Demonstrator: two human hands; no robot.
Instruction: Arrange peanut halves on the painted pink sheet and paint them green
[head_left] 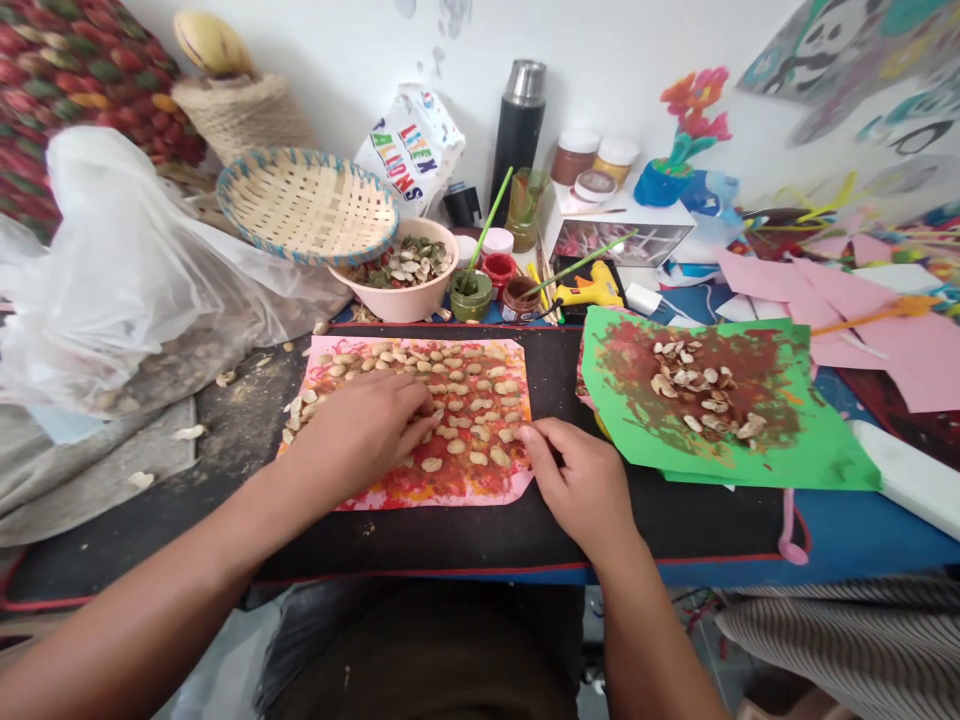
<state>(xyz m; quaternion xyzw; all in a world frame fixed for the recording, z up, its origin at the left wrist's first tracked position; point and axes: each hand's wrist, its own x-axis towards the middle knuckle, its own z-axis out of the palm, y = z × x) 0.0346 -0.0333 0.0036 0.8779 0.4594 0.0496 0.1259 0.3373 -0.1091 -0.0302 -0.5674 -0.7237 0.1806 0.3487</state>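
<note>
A pink sheet (pixel 450 490) smeared with red and orange paint lies flat on the black mat, with rows of peanut shells (pixel 480 404) across it. My left hand (pixel 379 415) reaches over the sheet, fingers curled and thumb pressed toward them. A pale bit of peanut shell seems to show at its fingertips, mostly hidden by the hand. At the sheet's right edge is my right hand (pixel 581 475), closed, with thumb and fingers pinching the edge beside the last shells. Looser shells (pixel 301 410) are heaped at the sheet's left side, partly behind my left forearm.
Painted green paper (pixel 622 430) with shells lies right. Behind stand a pink bowl (pixel 401 295) of shells, woven basket (pixel 307 205), paint jars (pixel 471 298), yellow glue gun (pixel 596 288) and black flask (pixel 517 130). A plastic bag (pixel 112 260) is left; a pink spoon (pixel 790 530) lies right.
</note>
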